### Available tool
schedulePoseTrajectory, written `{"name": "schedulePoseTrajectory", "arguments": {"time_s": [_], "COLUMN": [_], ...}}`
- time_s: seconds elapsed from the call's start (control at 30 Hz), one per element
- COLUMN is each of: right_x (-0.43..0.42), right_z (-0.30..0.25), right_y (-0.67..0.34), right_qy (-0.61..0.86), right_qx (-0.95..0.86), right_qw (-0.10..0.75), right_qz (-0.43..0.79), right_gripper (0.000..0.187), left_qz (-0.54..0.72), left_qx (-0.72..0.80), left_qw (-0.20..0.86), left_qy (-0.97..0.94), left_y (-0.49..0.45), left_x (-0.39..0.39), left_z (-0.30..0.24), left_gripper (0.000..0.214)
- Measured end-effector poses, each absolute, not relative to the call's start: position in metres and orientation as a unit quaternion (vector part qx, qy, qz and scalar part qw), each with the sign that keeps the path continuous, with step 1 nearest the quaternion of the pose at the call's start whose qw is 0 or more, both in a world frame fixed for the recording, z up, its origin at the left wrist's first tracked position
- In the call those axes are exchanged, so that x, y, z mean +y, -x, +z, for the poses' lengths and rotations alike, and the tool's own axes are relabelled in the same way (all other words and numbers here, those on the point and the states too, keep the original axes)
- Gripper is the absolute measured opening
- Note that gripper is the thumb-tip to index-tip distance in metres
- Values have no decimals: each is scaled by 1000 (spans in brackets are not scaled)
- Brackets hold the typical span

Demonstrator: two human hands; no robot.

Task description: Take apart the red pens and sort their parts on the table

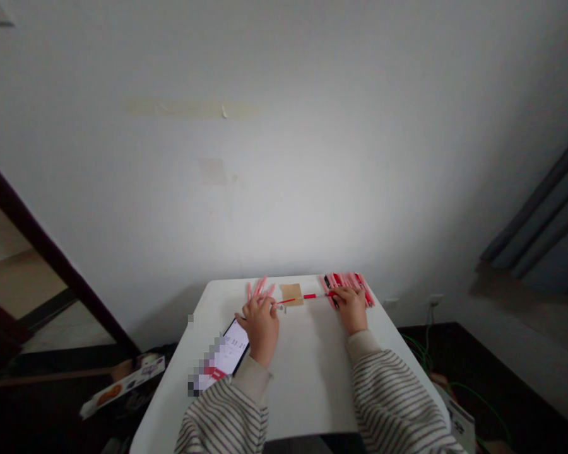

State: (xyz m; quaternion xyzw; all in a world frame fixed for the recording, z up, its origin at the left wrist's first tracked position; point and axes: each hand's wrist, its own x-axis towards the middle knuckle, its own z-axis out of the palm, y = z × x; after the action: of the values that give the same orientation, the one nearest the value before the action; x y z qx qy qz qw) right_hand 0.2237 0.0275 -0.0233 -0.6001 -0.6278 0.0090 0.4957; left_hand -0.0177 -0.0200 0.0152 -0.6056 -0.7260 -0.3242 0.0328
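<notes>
My left hand (261, 323) is closed at the fingertips on a thin red stick (286, 301) that looks like a pen refill. It points right, over a brown paper-like square (292, 291). My right hand (351, 306) pinches a slim red-and-white stick (310, 296), perhaps a pen part. The two sticks lie nearly in line; whether they touch, I cannot tell. Behind my left fingers several pink pens (260, 287) are spread out. A dense row of pink and red pens (366, 291) lies beside and partly under my right hand. A tiny grey piece (284, 309) sits near my left fingertips.
A phone (231, 343) showing a timer lies on the white table (307, 384), left of my left wrist. The table's far edge meets the wall (303, 189). On the floor are a printed box (123, 388) at left and green cables (421, 353) at right.
</notes>
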Motion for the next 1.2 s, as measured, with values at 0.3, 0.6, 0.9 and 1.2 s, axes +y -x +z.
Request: {"name": "schedulePoseTrajectory", "arguments": {"time_s": [0.3, 0.6, 0.9, 1.2], "right_x": [28, 30, 28, 27], "right_z": [-23, -26, -24, -25], "right_y": [-222, -224, -223, -222], "right_qy": [602, 617, 613, 609], "right_qx": [-619, -607, -617, -619], "right_qw": [505, 502, 494, 496], "right_qz": [-2, -13, -1, 6], "right_gripper": [21, 23, 23, 22], "left_qz": [-310, -315, -276, -240], "left_qx": [-744, -676, -665, -678], "left_qw": [55, 104, 128, 125], "left_qy": [590, 658, 682, 684], "left_y": [21, 3, -1, -3], "left_x": [-22, -31, -34, -35], "left_z": [15, 0, -2, -3], "left_gripper": [22, 17, 16, 20]}}
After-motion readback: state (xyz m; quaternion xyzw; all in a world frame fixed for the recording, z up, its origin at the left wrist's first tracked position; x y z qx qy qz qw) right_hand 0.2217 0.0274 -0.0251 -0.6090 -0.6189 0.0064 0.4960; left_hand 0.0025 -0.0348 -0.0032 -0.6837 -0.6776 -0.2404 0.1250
